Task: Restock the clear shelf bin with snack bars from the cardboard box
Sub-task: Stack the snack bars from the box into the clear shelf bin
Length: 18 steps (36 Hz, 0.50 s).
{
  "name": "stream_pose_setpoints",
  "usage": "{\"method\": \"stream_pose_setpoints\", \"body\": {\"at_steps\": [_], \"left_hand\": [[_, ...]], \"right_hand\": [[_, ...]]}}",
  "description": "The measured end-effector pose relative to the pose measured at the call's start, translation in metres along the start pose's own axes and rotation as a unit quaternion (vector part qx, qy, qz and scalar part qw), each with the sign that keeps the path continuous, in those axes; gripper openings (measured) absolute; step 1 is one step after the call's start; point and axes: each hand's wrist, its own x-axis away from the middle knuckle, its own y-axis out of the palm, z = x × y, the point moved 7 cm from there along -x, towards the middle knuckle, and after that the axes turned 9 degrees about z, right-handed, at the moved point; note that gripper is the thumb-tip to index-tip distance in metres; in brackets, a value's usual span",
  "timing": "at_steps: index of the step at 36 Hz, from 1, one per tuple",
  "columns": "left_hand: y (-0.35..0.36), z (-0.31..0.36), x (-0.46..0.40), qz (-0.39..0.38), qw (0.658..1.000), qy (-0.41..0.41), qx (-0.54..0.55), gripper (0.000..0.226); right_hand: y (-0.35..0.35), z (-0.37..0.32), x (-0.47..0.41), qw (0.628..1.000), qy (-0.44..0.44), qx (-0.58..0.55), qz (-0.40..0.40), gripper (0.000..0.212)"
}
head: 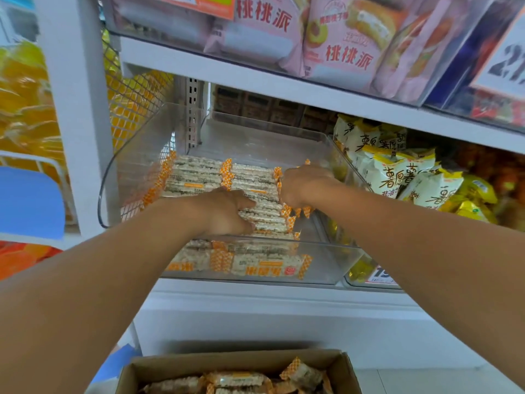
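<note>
1. The clear plastic shelf bin (136, 166) on the white metal shelf (255, 291) is partly stocked. White snack bars with orange-checked wrapper ends (196, 173) lie in rows across its floor from the front wall to about the middle.
2. The back half of the bin floor is bare, so by my judgement a good deal of filling is left.
3. The brown cardboard box (348, 373) below the shelf's front edge holds more loose bars, so stock remains to move.
4. The left hand (227, 213) lies over a batch of bars near the bin's front wall, fingers bent over them and pressing them level.
5. The right hand (301, 184) is curled round the ends of that same batch towards the bin's right wall.
6. Open room: the bin's top is open under the upper shelf, and both forearms pass over its front rim.
7. Yellow-and-white snack bags (397, 169) crowd the neighbouring bin just beside the right wall; pink pie packets (341, 44) sit overhead.
</note>
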Motion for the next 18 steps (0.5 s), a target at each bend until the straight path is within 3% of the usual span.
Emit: {"method": "stream_pose_setpoints", "body": {"at_steps": [3, 8, 15, 18], "left_hand": [[0.0, 0.0, 0.0, 0.006, 1.0, 0.001, -0.006, 0.067], [0.0, 0.001, 0.001, 0.002, 1.0, -0.001, -0.006, 0.066], [-0.001, 0.004, 0.002, -0.008, 1.0, -0.004, -0.02, 0.067], [-0.001, 0.004, 0.003, -0.011, 1.0, -0.007, -0.025, 0.067]], "right_hand": [[0.002, -0.001, 0.004, 0.998, -0.016, -0.051, -0.018, 0.022], [0.012, 0.007, -0.008, 0.996, 0.006, -0.086, -0.015, 0.048], [0.027, -0.005, -0.011, 0.982, 0.025, -0.178, -0.054, 0.051], [0.039, -0.007, -0.012, 0.97, 0.03, -0.233, -0.058, 0.07]]}}
